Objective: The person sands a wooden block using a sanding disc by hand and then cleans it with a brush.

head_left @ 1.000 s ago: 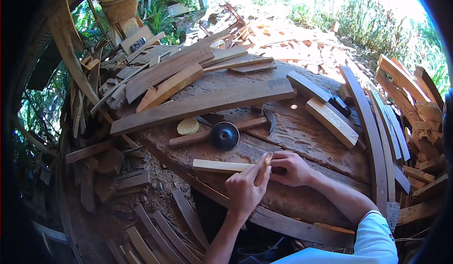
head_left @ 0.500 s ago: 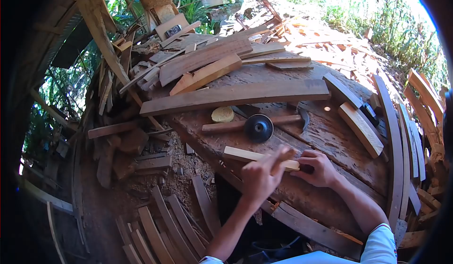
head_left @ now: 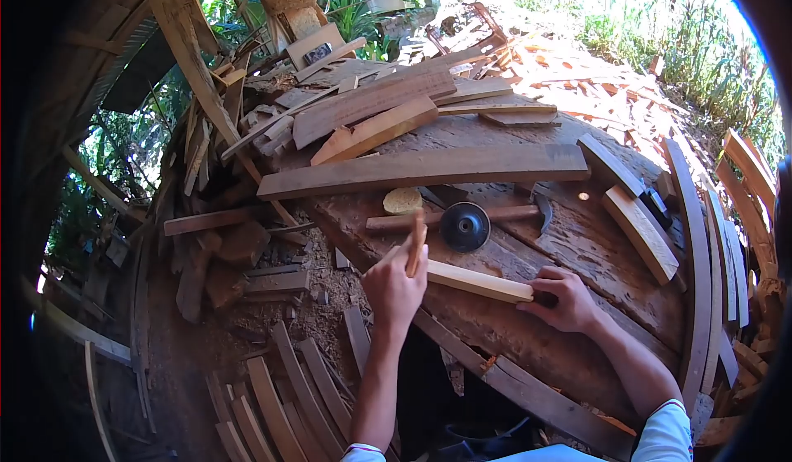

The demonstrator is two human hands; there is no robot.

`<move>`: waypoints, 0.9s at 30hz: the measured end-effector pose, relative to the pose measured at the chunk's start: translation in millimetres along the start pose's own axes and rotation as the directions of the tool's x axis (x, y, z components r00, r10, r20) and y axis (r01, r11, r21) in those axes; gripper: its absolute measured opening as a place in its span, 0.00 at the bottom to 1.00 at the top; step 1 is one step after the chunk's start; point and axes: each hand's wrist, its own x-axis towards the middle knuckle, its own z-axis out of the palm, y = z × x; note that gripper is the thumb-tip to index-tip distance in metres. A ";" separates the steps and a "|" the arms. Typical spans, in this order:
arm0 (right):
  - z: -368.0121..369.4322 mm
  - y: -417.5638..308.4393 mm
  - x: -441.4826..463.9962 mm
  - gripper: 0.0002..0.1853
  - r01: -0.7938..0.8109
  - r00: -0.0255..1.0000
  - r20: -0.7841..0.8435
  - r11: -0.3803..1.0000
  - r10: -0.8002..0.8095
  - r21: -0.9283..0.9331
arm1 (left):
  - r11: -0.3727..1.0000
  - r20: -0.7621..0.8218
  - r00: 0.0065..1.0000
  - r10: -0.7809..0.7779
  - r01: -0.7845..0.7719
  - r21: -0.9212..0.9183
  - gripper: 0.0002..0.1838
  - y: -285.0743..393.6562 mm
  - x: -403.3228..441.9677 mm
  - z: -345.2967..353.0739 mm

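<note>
A pale, squared wooden strip (head_left: pixel 478 282) lies at a slant above the near part of the bench. My right hand (head_left: pixel 565 299) is closed around its right end, fingers curled over it. At the strip's left end, my left hand (head_left: pixel 394 289) is closed on a thin brown piece (head_left: pixel 417 235) that stands up between the fingers; whether it is wood or folded sandpaper I cannot tell. The left hand hides the strip's far left end. Just beyond the strip are a black round disc (head_left: pixel 465 227) and a hammer (head_left: pixel 516 213), its handle partly behind the disc.
A long brown board (head_left: pixel 429 169) crosses the worn bench (head_left: pixel 569 239). A yellowish round block (head_left: pixel 403 200) sits beside the hammer handle. Curved boards (head_left: pixel 691 256) line the right edge. Several cut slats (head_left: pixel 276 404) stand at lower left, and offcuts heap up at the back.
My left hand has moved left along the pale strip, from near its right end to its left end, the thin brown piece now upright. My right hand keeps its hold.
</note>
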 end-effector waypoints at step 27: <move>-3.0 0.6 -2.5 0.15 -0.066 0.998 -0.016 0.998 0.066 0.008 | 0.927 0.255 0.942 0.219 -0.118 -0.357 0.21 76.1 -30.0 17.6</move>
